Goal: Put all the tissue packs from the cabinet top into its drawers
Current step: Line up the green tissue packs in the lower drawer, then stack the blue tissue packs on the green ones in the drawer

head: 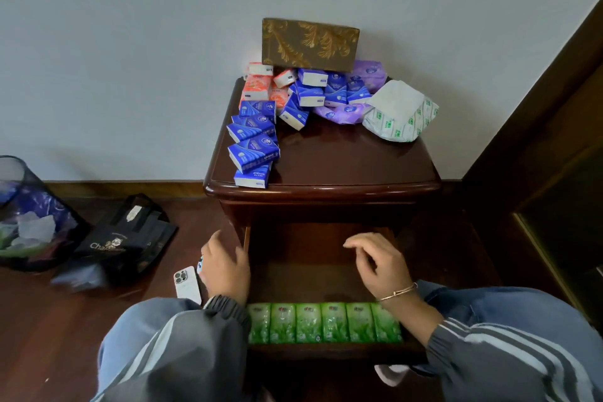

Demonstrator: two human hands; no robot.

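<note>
A dark wooden cabinet [342, 160] stands against the wall with its drawer [313, 284] pulled out toward me. Several green tissue packs [324, 322] lie in a row along the drawer's front. On the cabinet top sit blue packs [254, 143], orange packs [257, 86], purple packs [346, 112], a white-and-green pack [401, 112] and a brown-gold tissue box [310, 44]. My left hand [225, 266] hovers at the drawer's left edge, fingers apart, holding nothing. My right hand [380, 263] hovers over the drawer's right side, fingers spread and empty.
A white phone [188, 284] lies on the floor by my left hand. A black bag [127, 238] and a mesh waste bin [29, 215] stand at the left. A dark door frame [538, 108] rises at the right. My knees flank the drawer.
</note>
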